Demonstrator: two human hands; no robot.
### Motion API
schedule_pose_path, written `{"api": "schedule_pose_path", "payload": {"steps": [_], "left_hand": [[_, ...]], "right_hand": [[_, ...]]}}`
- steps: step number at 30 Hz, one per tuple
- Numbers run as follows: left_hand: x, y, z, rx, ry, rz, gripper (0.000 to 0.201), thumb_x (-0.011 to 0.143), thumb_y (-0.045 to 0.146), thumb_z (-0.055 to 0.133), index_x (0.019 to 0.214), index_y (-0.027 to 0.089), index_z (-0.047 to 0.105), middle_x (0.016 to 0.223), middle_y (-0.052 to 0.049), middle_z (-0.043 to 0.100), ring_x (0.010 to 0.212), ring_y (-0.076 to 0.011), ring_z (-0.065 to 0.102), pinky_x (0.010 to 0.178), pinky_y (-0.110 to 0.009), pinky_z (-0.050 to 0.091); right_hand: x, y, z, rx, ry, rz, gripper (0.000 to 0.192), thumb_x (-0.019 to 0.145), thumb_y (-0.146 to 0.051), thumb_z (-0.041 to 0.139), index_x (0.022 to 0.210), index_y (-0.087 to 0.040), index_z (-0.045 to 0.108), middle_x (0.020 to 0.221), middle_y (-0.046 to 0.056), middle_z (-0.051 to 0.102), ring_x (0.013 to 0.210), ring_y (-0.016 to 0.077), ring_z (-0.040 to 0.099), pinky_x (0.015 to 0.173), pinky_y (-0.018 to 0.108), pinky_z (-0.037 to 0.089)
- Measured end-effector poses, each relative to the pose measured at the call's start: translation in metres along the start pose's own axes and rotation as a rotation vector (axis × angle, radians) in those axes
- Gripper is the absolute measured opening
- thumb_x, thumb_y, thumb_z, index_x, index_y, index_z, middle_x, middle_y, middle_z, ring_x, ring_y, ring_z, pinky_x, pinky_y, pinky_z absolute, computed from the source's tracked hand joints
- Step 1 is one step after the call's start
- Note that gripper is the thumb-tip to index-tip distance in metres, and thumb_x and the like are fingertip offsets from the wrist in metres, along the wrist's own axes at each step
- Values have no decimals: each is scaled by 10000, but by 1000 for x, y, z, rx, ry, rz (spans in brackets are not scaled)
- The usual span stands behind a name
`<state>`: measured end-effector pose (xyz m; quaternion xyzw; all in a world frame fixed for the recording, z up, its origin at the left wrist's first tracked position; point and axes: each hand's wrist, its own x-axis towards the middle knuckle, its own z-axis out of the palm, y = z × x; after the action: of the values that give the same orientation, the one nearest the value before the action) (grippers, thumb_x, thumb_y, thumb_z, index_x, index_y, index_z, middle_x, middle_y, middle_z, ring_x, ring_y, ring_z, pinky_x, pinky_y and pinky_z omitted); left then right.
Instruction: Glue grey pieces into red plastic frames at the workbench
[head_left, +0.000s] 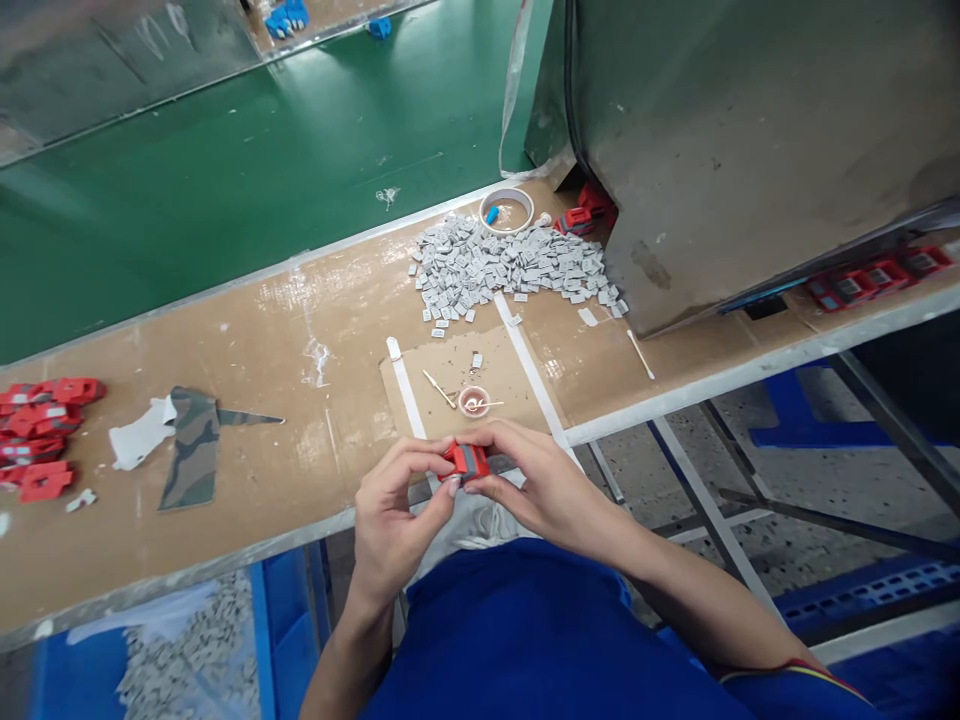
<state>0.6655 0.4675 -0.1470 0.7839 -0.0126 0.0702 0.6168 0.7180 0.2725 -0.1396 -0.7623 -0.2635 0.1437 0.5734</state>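
Between my two hands, at the bench's front edge, is a small red toy car body [469, 461] with a grey strip across it. My left hand [401, 500] pinches its left end between thumb and fingers. On the other end, my right hand [525, 475] grips it with fingers above and thumb below. Just beyond lies a small round cup [474, 402] of reddish stuff with a thin stick across it. A cotton swab [439, 389] rests left of the cup, and a single grey piece [478, 360] sits behind it.
A heap of small grey pieces [510, 262] spreads behind, with a tape roll [506, 211] at its back. Red car bodies [45, 420] lie far left beside a camouflage cloth scrap [191, 450]. A large metal housing [750, 150] stands at right. A green belt [225, 200] runs behind the bench.
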Motion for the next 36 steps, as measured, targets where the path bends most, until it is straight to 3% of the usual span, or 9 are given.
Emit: {"api": "schedule_pose_path", "payload": {"steps": [14,21,28,36], "left_hand": [[-4,9,-2,-74,2,50,248,831,31,785,954,244,814,1021,-25,814,1035,-159,777,954,-238,604],[-7,14,-10,40,-43,16,207,867,54,766,947,240,807,1039,-37,805,1053,-167,775,952,-240,602],[-10,14,-3,89,-13,25,202,901,58,719,978,233,785,1153,-61,791,1097,-181,760,951,-265,599],[-11,6,2,45,20,30,181,878,76,753,948,238,792,1059,-42,782,1035,-164,759,925,-246,596]], "right_hand": [[-8,-5,10,-74,83,-176,172,1034,-200,619,1192,-216,554,1075,104,730,1021,248,731,852,378,625],[-10,4,14,77,88,-84,200,1010,-254,688,1192,-213,617,1064,82,742,1009,218,744,869,338,629],[-14,10,21,137,166,-65,236,975,-249,735,1186,-208,638,1164,101,734,1060,205,738,886,322,631],[-16,14,23,118,156,-75,232,977,-216,716,1188,-226,619,1098,81,737,1002,212,744,865,324,622]]}}
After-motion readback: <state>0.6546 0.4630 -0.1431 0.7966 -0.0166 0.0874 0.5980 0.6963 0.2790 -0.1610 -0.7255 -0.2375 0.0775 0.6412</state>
